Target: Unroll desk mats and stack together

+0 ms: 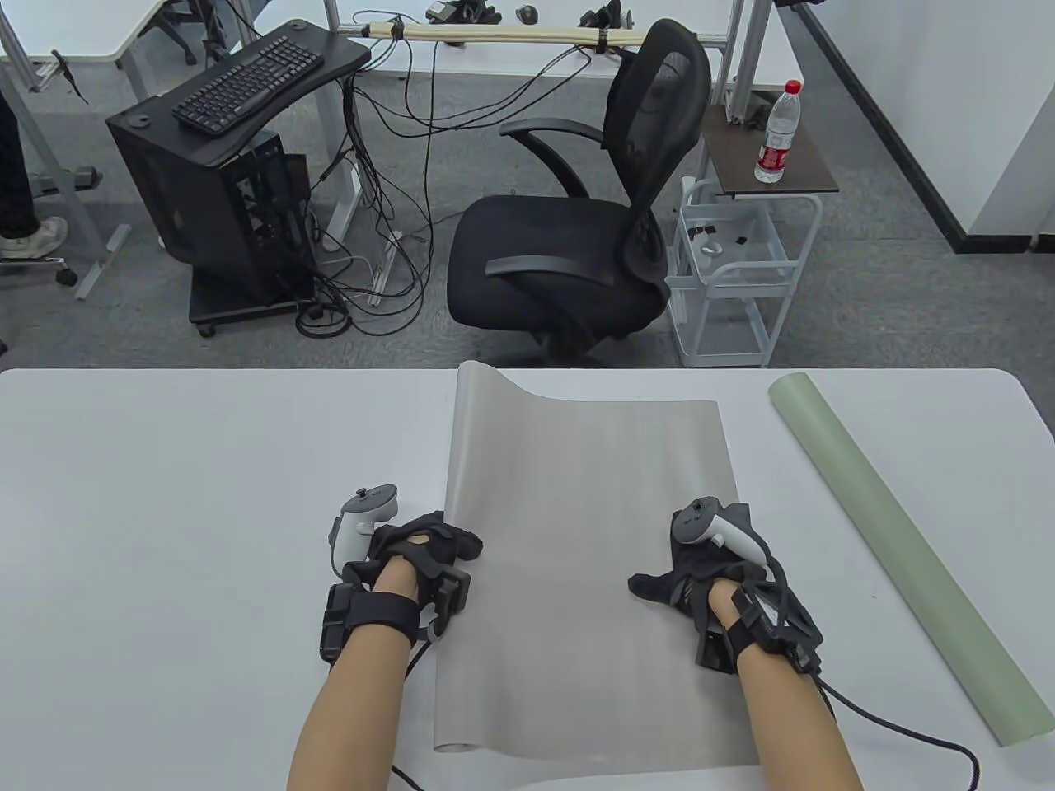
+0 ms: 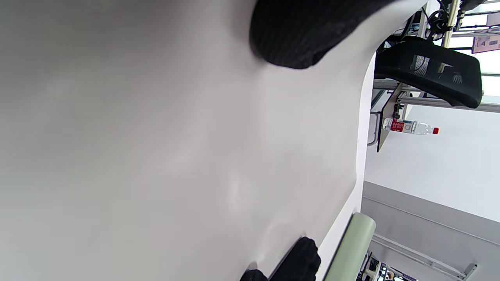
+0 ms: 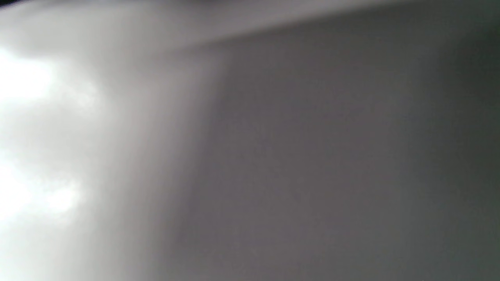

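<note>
A grey desk mat lies unrolled on the white table, its left edge still curling up. My left hand rests on the mat's left edge. My right hand rests flat on the mat's right edge, thumb pointing inward. A pale green mat lies rolled up to the right, running diagonally. The left wrist view shows the grey mat close up, a left gloved fingertip, the right hand's fingers and the green roll. The right wrist view is only blurred grey mat surface.
Beyond the table's far edge stand a black office chair, a white cart with a water bottle, and a computer tower with a keyboard. A cable runs from my right wrist.
</note>
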The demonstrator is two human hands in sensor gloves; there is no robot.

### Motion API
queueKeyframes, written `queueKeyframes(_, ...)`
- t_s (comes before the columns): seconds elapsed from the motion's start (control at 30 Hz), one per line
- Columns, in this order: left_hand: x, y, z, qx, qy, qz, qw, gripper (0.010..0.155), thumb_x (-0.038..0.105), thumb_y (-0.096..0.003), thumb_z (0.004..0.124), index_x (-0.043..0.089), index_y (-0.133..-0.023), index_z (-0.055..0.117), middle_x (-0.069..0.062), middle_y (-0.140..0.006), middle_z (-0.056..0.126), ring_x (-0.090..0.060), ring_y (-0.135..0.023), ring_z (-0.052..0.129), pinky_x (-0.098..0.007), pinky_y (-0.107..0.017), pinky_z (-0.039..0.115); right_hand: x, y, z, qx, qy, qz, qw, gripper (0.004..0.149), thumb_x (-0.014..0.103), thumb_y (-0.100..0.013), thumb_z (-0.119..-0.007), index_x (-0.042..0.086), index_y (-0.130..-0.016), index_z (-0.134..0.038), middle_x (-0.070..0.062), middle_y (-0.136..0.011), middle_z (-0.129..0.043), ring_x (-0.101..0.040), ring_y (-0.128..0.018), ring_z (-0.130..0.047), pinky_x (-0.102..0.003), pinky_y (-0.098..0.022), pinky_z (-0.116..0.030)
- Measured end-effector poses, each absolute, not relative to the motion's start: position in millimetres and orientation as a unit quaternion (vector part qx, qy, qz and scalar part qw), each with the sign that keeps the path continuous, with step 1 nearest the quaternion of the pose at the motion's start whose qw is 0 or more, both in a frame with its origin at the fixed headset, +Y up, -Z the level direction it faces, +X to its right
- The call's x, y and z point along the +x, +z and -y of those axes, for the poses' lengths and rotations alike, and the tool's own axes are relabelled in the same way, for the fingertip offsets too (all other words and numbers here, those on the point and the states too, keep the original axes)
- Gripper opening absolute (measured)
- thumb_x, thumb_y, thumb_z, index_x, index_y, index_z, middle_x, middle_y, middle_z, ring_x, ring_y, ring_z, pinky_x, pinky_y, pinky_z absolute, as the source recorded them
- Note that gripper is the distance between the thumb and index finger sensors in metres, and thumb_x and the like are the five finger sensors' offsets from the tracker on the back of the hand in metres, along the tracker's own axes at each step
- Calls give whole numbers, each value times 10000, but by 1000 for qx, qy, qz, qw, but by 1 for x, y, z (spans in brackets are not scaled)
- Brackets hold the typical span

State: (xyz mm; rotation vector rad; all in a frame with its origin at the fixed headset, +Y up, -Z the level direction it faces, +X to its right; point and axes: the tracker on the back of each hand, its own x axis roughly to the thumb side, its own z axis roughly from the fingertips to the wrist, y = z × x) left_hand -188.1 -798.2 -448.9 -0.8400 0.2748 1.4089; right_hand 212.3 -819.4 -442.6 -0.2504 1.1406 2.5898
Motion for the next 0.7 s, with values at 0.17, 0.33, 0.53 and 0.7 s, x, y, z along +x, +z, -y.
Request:
queueKeyframes(0.17,-202,-449,797,-355,620,-135,687,794,238,-447,801,152,-1006,243,-83,-951,704,-270,-685,991,-470,-519,875,212,-442,820,-86,902,-396,150,1053,801,-285,-589,403,-772,255,60,-803,430,-291,-718,409,-567,-491,186)
queueKeyframes(0.33,-212,-450,801,-357,606,-157,694,767,329,-436,913,153,-969,389,-32,-904,720,-203,-634,999,-397,-490,914,212,-443,820,-86,901,-396,151,1052,800,-285,-590,403,-771,254,60,-802,430,-291,-717,409,-567,-490,186)
queueKeyframes(0.53,-214,-452,807,-366,614,-147,684,637,341,-436,921,232,-903,501,-40,-925,717,-191,-599,1057,-340,-449,954,212,-443,820,-86,902,-396,150,1052,800,-285,-590,403,-772,255,58,-803,430,-292,-717,409,-568,-491,186)
queueKeyframes(0.7,-216,-455,808,-360,619,-135,685,694,270,-443,837,186,-955,376,-16,-908,781,-230,-652,1048,-405,-482,925,212,-443,820,-86,902,-396,151,1051,800,-286,-589,404,-772,254,59,-803,430,-292,-717,409,-568,-490,186)
